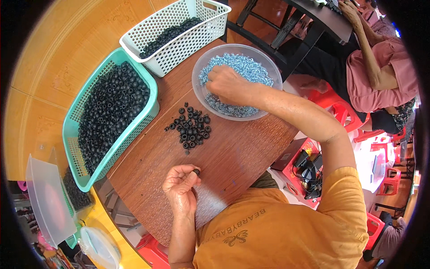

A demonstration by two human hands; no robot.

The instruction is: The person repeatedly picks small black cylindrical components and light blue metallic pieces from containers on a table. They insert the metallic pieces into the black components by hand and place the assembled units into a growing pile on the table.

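Observation:
Between the thumb and fingertips of my left hand (181, 184) is a small round black piece (196, 172), held just above the wooden table (148, 188). Beyond it, a loose pile of small black round pieces (191, 130), several with a hole through them, lies on the tabletop. My right hand (229, 86) reaches into a clear round tub (274, 74) of small shiny light-blue pieces (242, 65). Its fingers are curled down among them, and whatever they pinch is hidden.
A turquoise basket (154, 96) heaped with black pieces stands at the left. Behind it, a white perforated basket (192, 47) holds more. Clear plastic containers (51, 201) are at the far left. Another person in pink (376, 76) sits at a dark table (327, 18), upper right, near red stools (340, 107).

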